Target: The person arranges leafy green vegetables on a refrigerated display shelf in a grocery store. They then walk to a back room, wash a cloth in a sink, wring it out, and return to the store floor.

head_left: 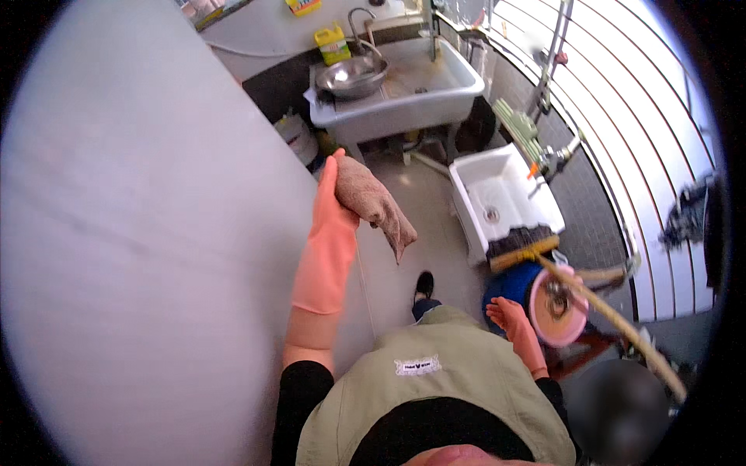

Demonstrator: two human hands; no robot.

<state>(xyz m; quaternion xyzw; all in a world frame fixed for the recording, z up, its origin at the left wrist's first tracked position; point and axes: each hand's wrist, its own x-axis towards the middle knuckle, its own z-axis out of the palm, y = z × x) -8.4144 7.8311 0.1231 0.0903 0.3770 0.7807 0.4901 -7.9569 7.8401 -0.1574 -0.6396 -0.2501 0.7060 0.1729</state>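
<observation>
Coral rubber-gloved fingers (pixel 337 165) pressed together, the left hand (pixel 327 203) holds a limp brown cloth (pixel 367 194) left of the low white rectangular sink (pixel 505 185). On its near side, the coral-gloved right hand (pixel 510 317) has loosely spread fingers. Dark lettering marks a white patch (pixel 418 366) on the olive apron (pixel 466 349) (a yellow plastic jug (pixel 332 45), beyond the sink, is labelled).

Brown cloth (pixel 369 194) in the gloved left hand (pixel 334 203), empty right hand (pixel 508 315) near a blue barrel (pixel 513 284)

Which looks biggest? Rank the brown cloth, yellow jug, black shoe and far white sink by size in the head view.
1. Far white sink
2. Brown cloth
3. Yellow jug
4. Black shoe
Being nearer enlarges the cloth here.
</observation>
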